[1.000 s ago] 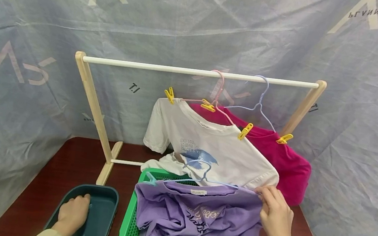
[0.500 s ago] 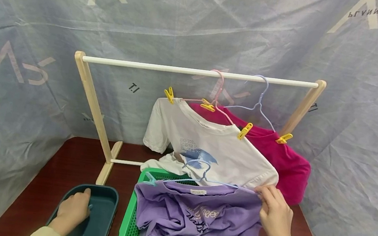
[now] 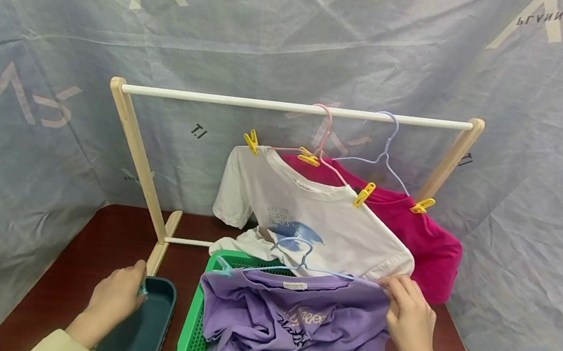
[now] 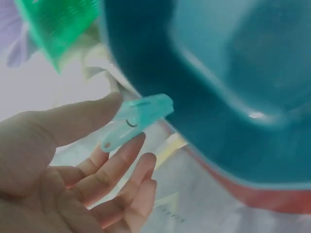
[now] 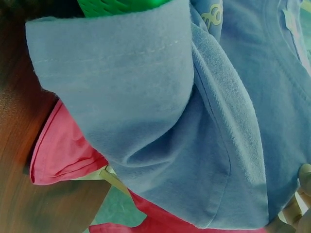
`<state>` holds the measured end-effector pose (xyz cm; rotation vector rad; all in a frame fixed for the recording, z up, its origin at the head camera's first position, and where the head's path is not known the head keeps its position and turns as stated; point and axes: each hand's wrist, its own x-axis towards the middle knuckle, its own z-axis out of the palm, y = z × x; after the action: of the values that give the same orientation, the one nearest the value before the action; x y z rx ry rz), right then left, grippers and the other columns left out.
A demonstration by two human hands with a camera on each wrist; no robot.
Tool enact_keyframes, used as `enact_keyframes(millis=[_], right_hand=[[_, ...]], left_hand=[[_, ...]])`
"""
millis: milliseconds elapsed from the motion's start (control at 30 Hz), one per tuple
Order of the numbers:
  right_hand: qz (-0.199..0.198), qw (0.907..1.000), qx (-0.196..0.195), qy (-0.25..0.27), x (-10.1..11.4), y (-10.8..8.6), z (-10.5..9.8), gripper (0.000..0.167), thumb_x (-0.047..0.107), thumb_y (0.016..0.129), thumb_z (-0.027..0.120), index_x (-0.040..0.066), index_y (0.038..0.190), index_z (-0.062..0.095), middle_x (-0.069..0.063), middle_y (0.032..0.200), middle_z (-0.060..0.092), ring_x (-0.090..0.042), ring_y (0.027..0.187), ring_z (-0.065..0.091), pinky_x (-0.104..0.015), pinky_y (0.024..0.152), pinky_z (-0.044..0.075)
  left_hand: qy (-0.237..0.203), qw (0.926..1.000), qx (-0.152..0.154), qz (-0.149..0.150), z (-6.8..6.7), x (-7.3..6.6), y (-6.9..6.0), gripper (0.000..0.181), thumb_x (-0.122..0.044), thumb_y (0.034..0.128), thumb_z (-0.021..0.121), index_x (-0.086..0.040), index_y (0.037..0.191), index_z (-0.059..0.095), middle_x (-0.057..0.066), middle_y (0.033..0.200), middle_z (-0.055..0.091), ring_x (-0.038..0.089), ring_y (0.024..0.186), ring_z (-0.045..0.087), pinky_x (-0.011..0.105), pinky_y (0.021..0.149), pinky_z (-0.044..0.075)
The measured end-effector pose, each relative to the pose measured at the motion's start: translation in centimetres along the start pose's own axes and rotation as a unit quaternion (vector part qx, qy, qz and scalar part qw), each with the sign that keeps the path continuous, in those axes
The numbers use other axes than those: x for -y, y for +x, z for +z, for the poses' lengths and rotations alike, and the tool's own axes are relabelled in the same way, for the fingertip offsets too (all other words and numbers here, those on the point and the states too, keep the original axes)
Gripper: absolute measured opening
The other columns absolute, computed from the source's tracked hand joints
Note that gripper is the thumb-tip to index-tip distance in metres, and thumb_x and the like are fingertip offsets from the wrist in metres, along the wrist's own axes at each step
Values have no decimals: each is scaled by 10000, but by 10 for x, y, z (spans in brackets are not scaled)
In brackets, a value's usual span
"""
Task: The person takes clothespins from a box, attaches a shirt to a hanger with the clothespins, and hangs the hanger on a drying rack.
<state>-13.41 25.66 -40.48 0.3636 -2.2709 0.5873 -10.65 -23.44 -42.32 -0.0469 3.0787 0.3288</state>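
Observation:
My left hand (image 3: 116, 295) pinches a light-blue clothespin (image 4: 138, 119) between thumb and finger, above the dark teal tray (image 3: 165, 302). With fingertips and thumb, my right hand (image 3: 409, 317) grips the right shoulder of a purple T-shirt (image 3: 264, 304). A blue wire hanger (image 3: 304, 261) sits in the shirt's neck, its hook standing up. Another light-blue clothespin (image 3: 224, 266) is clipped at the shirt's left shoulder. The shirt lies bunched over a green basket (image 3: 189, 329). In the right wrist view the shirt's sleeve (image 5: 121, 87) fills the middle, and only a few fingertips show at the right edge.
Behind the basket stands a wooden rack with a white rail (image 3: 217, 99). A white T-shirt (image 3: 340, 219) hangs there on a pink hanger, a magenta shirt (image 3: 436, 255) on a blue one. Yellow clothespins (image 3: 364, 195) hold both. A grey curtain (image 3: 300, 35) closes off the back.
My left hand has come up out of the teal tray, a light-blue clothespin now showing in its fingers. The right hand keeps its grip on the purple shirt, almost still.

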Motion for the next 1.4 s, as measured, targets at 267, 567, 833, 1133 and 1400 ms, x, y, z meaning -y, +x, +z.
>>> enact_keyframes(millis=[267,567,833,1133,1400], right_hand=[[-14,10000,13,-18,1,2,-1,259,-58,702,576,169,808,640,72,820,589,-141,740,541,-335,422,357],[-33,10000,2,-33,2,2,-1,262,-66,709,573,168,806,641,73,816,589,-130,736,533,-316,411,345],[-41,10000,1,-26,3,3,1,248,-64,718,585,161,808,638,70,817,587,-124,733,536,-308,406,337],[2,10000,18,-52,5,4,2,246,-65,722,585,165,797,631,64,813,584,-142,722,538,-283,396,306],[35,10000,-12,-67,8,5,2,281,-86,699,594,174,796,636,62,813,589,-166,734,562,-290,395,308]], left_hand=[[-465,9928,-1008,438,-29,-27,-1,354,-109,669,791,-57,902,530,23,728,568,176,609,524,272,454,361],[-777,9792,-1684,821,-52,-61,-6,374,-103,669,782,-86,956,543,34,847,619,190,692,497,260,483,343],[-768,9665,-2062,1320,-62,-90,-11,389,-103,644,804,-123,940,553,8,877,643,222,802,548,314,590,416],[-549,9473,-2389,2064,-62,-118,-16,412,-181,621,835,-142,936,573,-40,835,622,180,810,550,337,692,441],[-484,9298,-2457,2696,-57,-144,-21,373,-277,684,791,-165,958,563,-74,859,616,141,898,545,312,743,426]])
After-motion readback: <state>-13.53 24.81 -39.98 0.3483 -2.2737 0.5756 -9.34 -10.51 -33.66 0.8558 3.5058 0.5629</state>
